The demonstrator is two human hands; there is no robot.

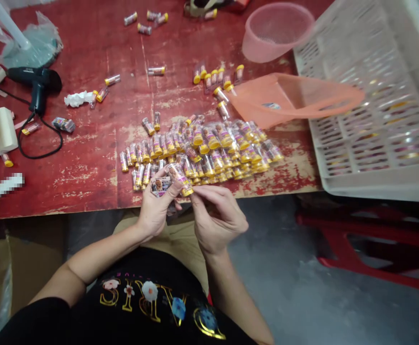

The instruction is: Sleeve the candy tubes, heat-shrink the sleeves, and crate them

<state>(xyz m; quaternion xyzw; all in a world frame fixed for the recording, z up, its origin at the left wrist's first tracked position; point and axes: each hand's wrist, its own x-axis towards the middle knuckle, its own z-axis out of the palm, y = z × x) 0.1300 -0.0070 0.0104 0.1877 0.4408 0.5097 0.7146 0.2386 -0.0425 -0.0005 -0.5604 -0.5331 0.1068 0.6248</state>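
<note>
My left grip (155,211) pinches a small clear yellow-capped plastic tube (179,177) and a printed paper label (161,185); my right grip (216,215) nips the tube's end.

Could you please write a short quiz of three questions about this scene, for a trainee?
1. True or false: the black heat gun lies on the red table.
2. The left hand and the right hand pinch one tube. What else does the left hand hold? A) picture labels B) scissors C) a cup
3. Fill in: the heap of tubes has ____ caps.
Key: 1 true; 2 A; 3 yellow.
</note>
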